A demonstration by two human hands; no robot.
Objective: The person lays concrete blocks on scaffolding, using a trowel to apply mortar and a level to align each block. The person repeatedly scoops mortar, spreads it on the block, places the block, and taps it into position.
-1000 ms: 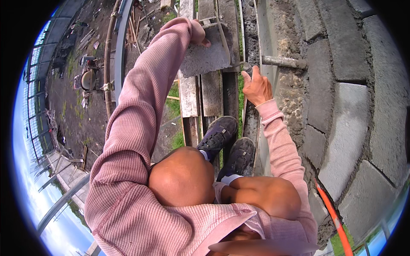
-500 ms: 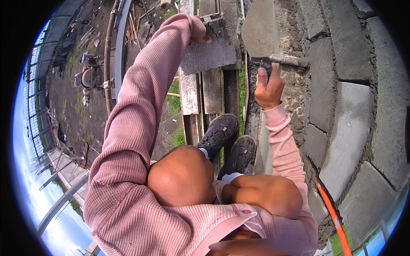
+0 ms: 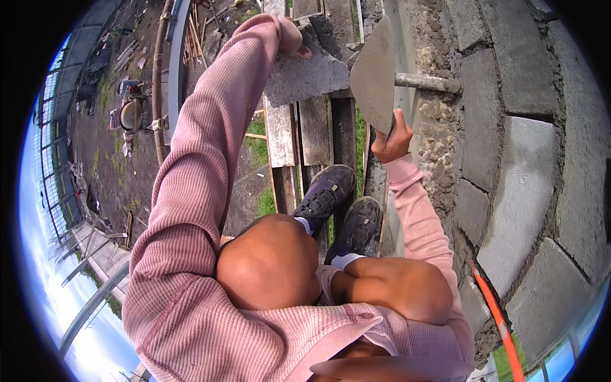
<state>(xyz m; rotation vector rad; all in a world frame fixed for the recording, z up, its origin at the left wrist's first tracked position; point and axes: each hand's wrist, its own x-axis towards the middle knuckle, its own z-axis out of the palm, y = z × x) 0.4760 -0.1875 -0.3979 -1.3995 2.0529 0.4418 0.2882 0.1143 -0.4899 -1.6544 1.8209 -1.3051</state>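
Observation:
At the far end, my left hand (image 3: pixel 295 39) grips a broken grey concrete block (image 3: pixel 309 77) by its upper left part, the thumb lying on its face. The block's upper right side has a jagged slanting edge, and a darker fragment (image 3: pixel 328 33) lies beyond it. To the right, my right hand (image 3: pixel 393 139) is closed round the handle of a trowel, mostly hidden in the fist. The trowel blade (image 3: pixel 374 79), smeared with mortar, points away and is turned partly on edge, close to the block's right end.
Weathered planks (image 3: pixel 316 130) run under the block and my shoes (image 3: pixel 328 194). A block wall (image 3: pixel 480 121) with mortar joints rises on the right, with a short pipe (image 3: pixel 428 83) sticking out and an orange tube (image 3: pixel 493 305) lower down. A pole (image 3: pixel 159 83) and metal rail stand left.
The trowel has swung left toward the block and its blade has turned more on edge. The cracked block's upper right corner has come apart. My left hand has shifted slightly left with the block.

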